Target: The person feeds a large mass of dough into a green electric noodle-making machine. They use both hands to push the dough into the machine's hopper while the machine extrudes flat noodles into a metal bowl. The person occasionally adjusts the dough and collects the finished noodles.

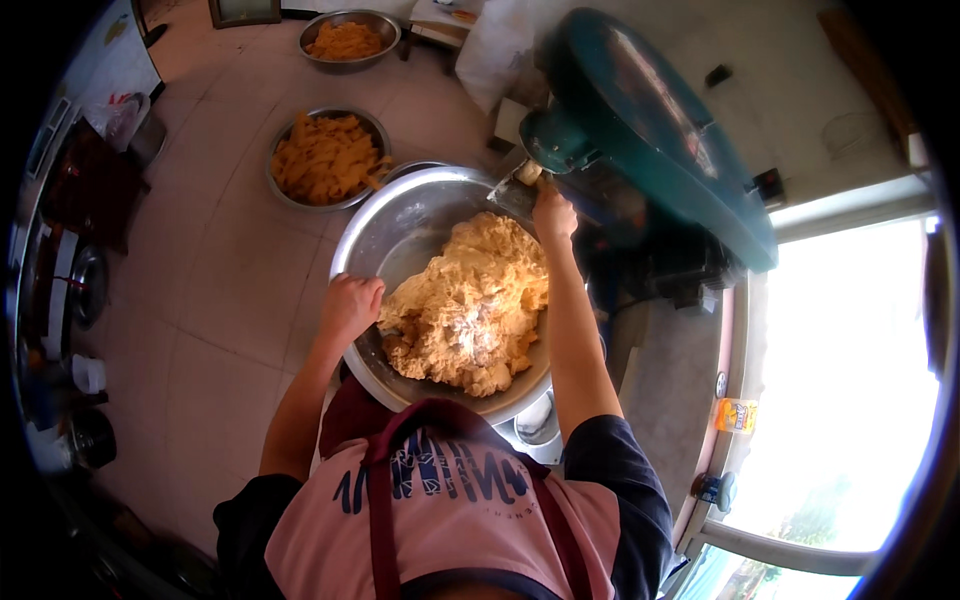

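one rough dough mass [470, 310] lies in the steel bowl [398, 236], seemingly combined but not yet smooth. the left hand [353, 306] grips the bowl's left rim, fingers curled; the right hand [555, 212] curls at its far rim, hold unclear. a basin [330, 207] stands beyond.

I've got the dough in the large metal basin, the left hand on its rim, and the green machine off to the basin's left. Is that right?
Not quite: the green machine stands to the right of the large metal basin, as the head view shows. The dough is in it, with the left hand on its rim.
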